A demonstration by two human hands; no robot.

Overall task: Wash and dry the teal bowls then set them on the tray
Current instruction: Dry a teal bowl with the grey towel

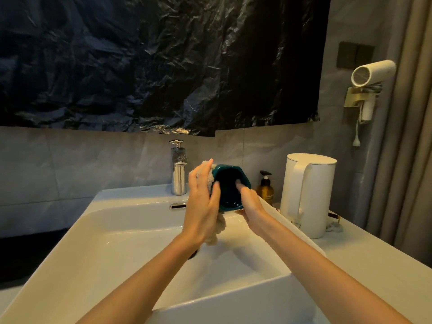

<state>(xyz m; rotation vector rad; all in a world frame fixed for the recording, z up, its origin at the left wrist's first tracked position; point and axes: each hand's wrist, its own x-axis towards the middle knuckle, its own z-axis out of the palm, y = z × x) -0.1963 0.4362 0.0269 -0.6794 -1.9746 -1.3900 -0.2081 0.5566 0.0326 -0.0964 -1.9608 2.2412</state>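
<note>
Left hand [202,203] presses a fluffy beige cloth [218,230], fingers flat, against a teal hexagonal ceramic bowl [230,183] pinched at its rim by the right hand [251,204], mid-frame above the white sink [131,191]; rotating it steadily should dry every facet.

The left hand [202,206] lies over the beige cloth [221,230], so only the cloth's top edge and a hanging tail show. The left wall of the teal bowl [230,183] is out of sight behind both. The right hand [251,204] hides the bowl's lower right rim. The left forearm covers most of the drain [193,254]. The label on the amber bottle [265,189] is too small to read (pale lettering, no more). Both forearms run off the bottom edge.
</note>
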